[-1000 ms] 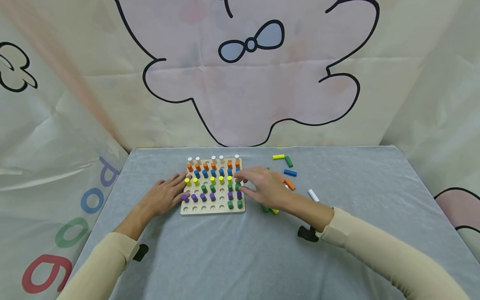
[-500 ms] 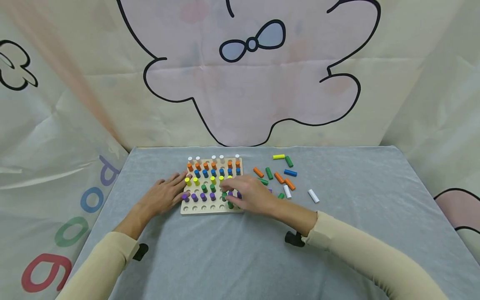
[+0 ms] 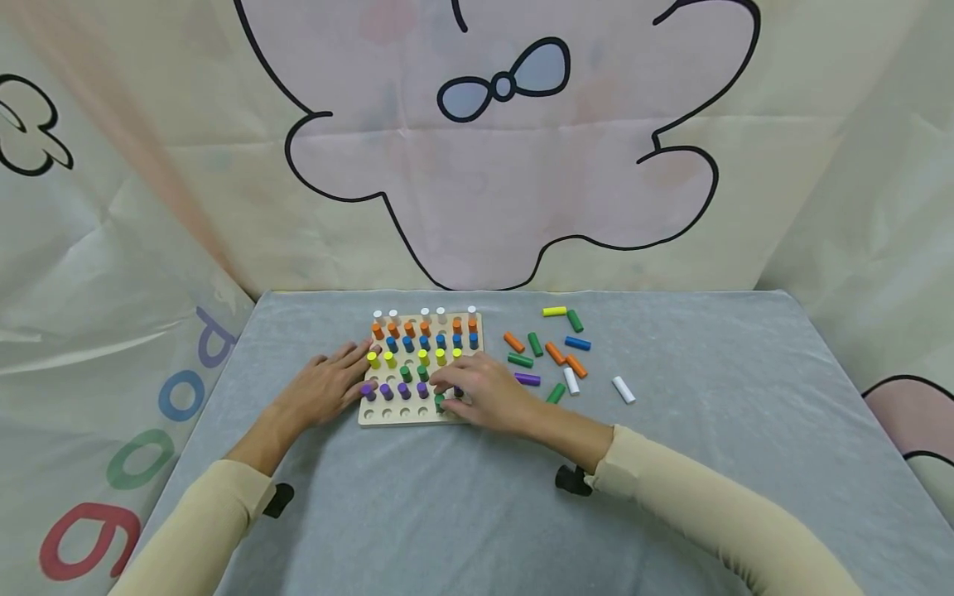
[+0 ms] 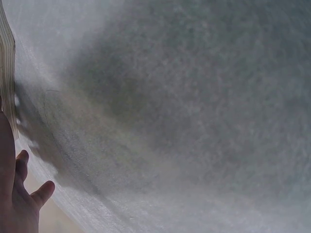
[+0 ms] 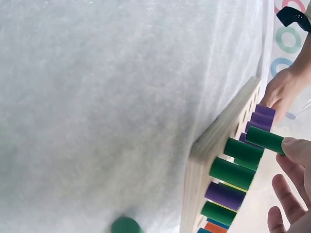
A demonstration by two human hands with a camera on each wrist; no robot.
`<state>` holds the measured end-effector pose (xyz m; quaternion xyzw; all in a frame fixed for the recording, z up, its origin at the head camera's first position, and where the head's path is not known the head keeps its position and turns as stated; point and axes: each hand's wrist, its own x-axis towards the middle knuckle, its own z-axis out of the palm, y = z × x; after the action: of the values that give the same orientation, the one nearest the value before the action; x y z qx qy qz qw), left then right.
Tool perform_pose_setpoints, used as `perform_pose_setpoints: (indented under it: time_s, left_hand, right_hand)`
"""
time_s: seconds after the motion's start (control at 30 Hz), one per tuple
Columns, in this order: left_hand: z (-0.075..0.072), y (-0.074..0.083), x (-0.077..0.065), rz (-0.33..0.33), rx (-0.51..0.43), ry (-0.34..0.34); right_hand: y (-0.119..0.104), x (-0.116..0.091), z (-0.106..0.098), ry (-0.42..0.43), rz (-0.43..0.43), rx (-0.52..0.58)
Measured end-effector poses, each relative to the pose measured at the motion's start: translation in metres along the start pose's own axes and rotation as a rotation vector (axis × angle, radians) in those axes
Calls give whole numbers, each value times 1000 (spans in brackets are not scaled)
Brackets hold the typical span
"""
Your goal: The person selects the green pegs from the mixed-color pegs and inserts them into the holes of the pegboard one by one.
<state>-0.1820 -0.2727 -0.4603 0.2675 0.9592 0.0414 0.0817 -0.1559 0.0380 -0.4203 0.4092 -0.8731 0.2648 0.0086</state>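
Note:
A wooden pegboard (image 3: pixel 395 420) bears rows of coloured pegs: white, orange, blue, yellow, green and purple. My right hand (image 3: pixel 484 393) is over its front right part, pinching a green peg (image 5: pixel 266 139) between thumb and finger. In the right wrist view this peg is close above the front row, beside another green peg (image 5: pixel 243 150). My left hand (image 3: pixel 320 389) lies with fingers spread at the board's left edge, touching it near the yellow and purple pegs. The left wrist view catches only part of that hand (image 4: pixel 22 199) and the board's side.
Right of the board, loose pegs lie scattered on the grey cloth, among them a purple peg (image 3: pixel 527 379), a blue peg (image 3: pixel 577 343), a yellow peg (image 3: pixel 554 311) and a white peg (image 3: pixel 623 389). A printed curtain (image 3: pixel 596 190) stands behind the table.
My right hand has moved left and toward the board's front row, carrying the green peg. Loose pegs it had covered now show. The left hand has stayed still.

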Motion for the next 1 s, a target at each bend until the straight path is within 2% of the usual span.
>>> perform_pose_setpoints:
  time_s: [0.2, 0.57, 0.8, 1.0]
  left_hand:
    - [0, -1, 0, -7, 0, -5]
    - [1, 0, 1, -23, 2, -16]
    - [-1, 0, 0, 3, 12, 10]
    - [-2, 0, 1, 6, 15, 5]
  right_hand:
    - [2, -1, 7, -36, 24, 12]
    - [4, 1, 10, -35, 24, -5]
    - [7, 1, 10, -41, 45, -17]
    - [8, 0, 14, -45, 16, -24]
